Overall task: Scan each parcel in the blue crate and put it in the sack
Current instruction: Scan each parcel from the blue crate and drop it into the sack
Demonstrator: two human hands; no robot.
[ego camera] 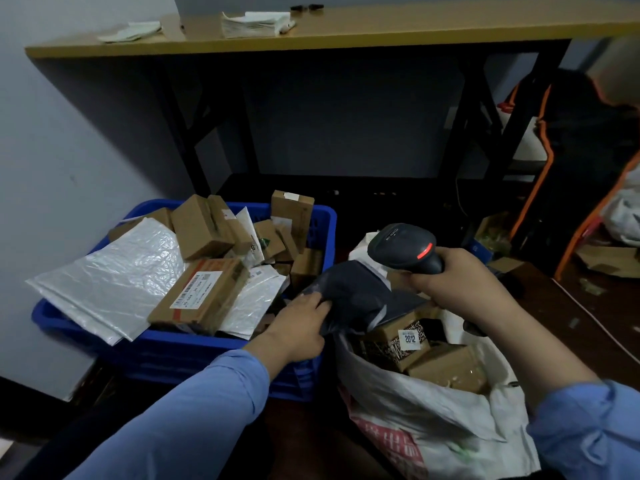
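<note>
A dark grey parcel [349, 296] is held just right of the blue crate [221, 344], over the mouth of the sack [433, 410].
The left hand [301, 327] pinches the parcel's near edge at the crate's right wall, while the right hand [460, 282] is wrapped round the handle of a black scanner [405, 247] (its red light lit) held above the parcel. The sack, touching the crate's right side, holds cardboard boxes, one with a "2012" sticker [410, 338]. Inside the crate lie a labelled cardboard box [201, 292], a white bubble mailer [114, 271] and more cartons. A wooden bench [346, 29] stands behind the crate.
</note>
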